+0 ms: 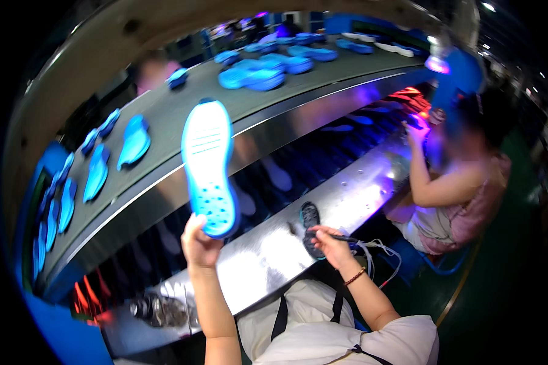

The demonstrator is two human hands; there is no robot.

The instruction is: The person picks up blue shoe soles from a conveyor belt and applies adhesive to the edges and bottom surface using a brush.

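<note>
My left hand (201,244) grips a blue shoe sole (208,161) by its lower end, thumb on its face. The sole stands upright in front of the belt's edge, its pale upper area glaring and its lower end dotted with dark marks. In my right hand (332,246) is a thin black pen-like tool (345,238), pinched between the fingers; its tip is too small to make out. Just left of that hand, a dark patterned shoe sole (310,214) lies on the metal bench (259,267), partly covered by the fingers.
Beyond the bench, a raised conveyor belt (176,125) bears several blue soles (252,78). More soles lie on a dark lower level, red-lit at both ends. A glass jar (170,311) stands front left. At right, a co-worker (463,176) sits under a purple lamp, near pale cables (377,246).
</note>
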